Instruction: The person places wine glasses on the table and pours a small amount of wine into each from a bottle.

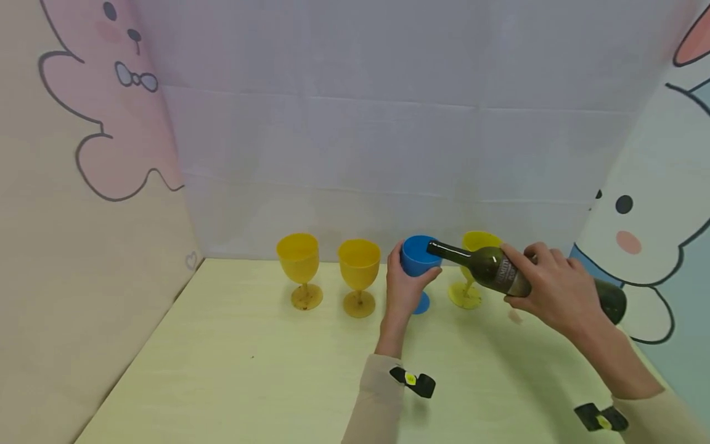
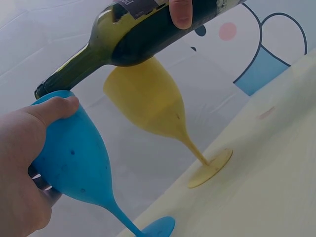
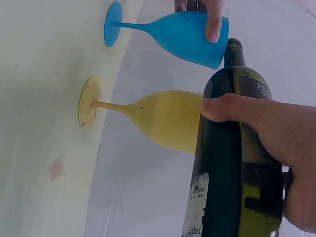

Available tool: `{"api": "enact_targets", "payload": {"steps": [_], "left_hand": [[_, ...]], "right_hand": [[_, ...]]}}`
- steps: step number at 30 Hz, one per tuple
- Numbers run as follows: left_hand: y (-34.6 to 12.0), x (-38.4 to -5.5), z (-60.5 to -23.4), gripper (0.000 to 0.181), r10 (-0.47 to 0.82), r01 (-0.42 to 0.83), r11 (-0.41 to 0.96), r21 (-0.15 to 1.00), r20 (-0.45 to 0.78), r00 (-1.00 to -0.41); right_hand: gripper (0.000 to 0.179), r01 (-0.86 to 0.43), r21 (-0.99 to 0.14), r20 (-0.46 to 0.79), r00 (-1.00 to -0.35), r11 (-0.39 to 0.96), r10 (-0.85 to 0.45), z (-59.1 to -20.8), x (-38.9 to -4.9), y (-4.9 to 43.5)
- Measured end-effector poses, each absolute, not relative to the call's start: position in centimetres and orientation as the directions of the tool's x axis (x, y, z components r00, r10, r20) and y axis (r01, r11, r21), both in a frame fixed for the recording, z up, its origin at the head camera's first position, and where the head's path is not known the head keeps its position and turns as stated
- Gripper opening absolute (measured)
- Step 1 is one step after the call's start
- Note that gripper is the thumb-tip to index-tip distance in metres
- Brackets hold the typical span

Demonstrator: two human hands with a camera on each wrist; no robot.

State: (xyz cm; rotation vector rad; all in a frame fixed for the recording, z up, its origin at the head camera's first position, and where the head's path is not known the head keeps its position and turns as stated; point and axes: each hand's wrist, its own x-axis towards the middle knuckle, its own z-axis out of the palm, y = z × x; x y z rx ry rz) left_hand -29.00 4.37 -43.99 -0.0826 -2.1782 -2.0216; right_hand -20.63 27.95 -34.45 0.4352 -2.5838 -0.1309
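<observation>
A blue goblet stands upright on the table, third from the left in a row with yellow ones. My left hand grips its bowl, thumb on the near side close to the rim. In my right hand is a dark green wine bottle, held round its body and tilted with the neck pointing left. The bottle's mouth is at the blue goblet's rim. Dark liquid shows inside the bottle in the left wrist view; whether any flows out cannot be seen. Behind the bottle stands a yellow goblet, partly hidden in the head view.
Two more yellow goblets, one at the far left and one beside my left hand, stand near the table's back edge. The pale table meets a white cloth backdrop. Cartoon-printed panels rise on both sides.
</observation>
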Motion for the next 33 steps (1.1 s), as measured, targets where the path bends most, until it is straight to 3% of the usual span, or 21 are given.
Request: {"api": "enact_targets", "payload": {"steps": [33], "left_hand": [[4.4, -28.8, -43.8, 0.089, -0.073, 0.161, 0.081, 0.984, 0.167, -0.983]], "right_hand": [[0.100, -0.286, 0.265, 0.485, -0.786, 0.921, -0.384, -33.0, -20.7, 28.2]]}}
